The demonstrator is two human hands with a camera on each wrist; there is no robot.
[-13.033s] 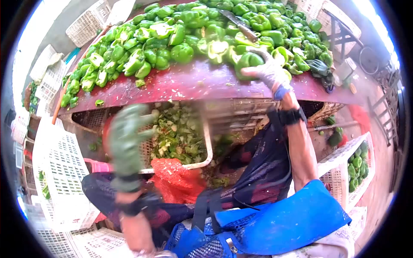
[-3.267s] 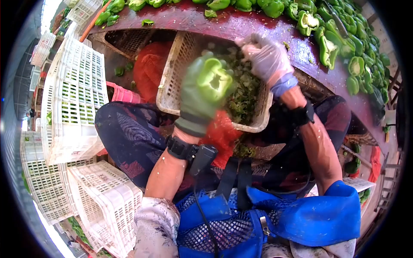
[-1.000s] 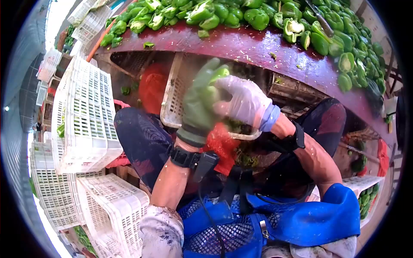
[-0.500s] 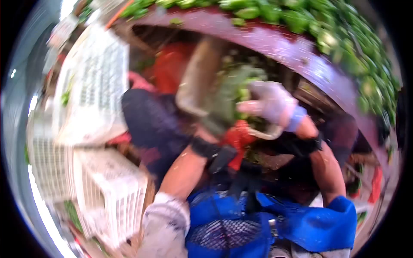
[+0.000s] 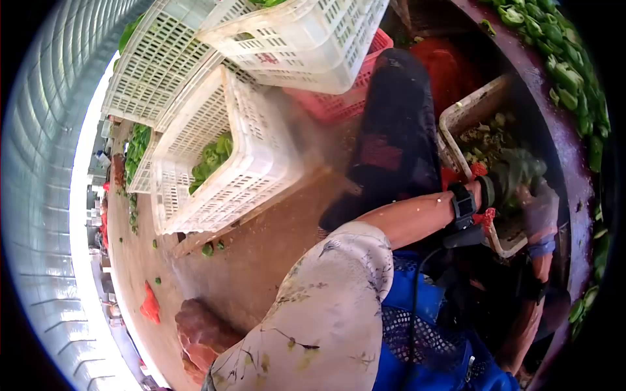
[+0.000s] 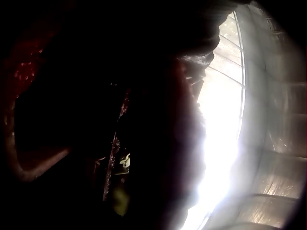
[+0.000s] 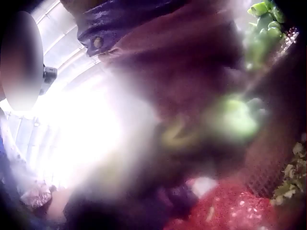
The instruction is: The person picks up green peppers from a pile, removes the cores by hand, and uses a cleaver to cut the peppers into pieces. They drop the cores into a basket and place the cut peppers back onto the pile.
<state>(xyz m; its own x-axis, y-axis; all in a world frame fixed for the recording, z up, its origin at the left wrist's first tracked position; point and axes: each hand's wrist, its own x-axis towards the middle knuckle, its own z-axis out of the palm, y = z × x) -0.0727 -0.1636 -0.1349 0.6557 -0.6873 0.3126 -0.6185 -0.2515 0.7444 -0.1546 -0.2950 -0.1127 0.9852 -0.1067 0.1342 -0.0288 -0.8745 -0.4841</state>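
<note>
Both hands meet over a white plastic crate (image 5: pixel 450 133) between the knees, which holds green and pale pepper scraps (image 5: pixel 486 138). My left hand (image 5: pixel 520 171), in a dark green glove, grips a green bell pepper (image 7: pixel 235 119) that shows blurred in the right wrist view. Fingers of my right hand (image 5: pixel 541 210), in a thin pale glove with a lilac cuff, curl at that same pepper, close against the left hand. In the head view the hands mostly hide the pepper. The left wrist view is nearly all dark.
A dark red table (image 5: pixel 577 195) edges the right side, piled with green bell peppers (image 5: pixel 564 78). On the left stand white crates (image 5: pixel 287 49), one tipped crate (image 5: pixel 261 140) holding peppers, and a pink basket (image 5: pixel 326 103). Red mesh (image 5: pixel 447 68) lies behind the knee.
The head view has swung left, putting the hands at lower right. Earlier the right hand reached to peppers on the table, then joined the left hand at a cut pepper, where both stay.
</note>
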